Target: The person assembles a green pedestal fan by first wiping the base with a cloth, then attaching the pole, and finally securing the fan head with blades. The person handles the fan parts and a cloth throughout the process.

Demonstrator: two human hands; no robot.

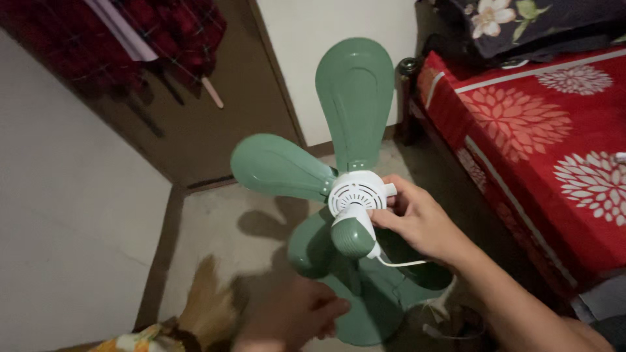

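Observation:
A small green fan with wide blades [355,98] and a white motor housing [357,193] stands on a round green base [365,319] on the floor. My right hand [417,218] grips the white housing from the right side, fingers on its rear part, with a white cord [398,263] looping below. My left hand [297,316] is low in the view, blurred, close to the base's left edge; whether it touches the base or holds anything I cannot tell.
A bed with a red flowered cover [541,143] runs along the right. A brown door [195,124] with hanging red clothes [156,32] is at the back left. A pale wall [59,215] is on the left, and a straw-coloured brush [205,309] lies at lower left.

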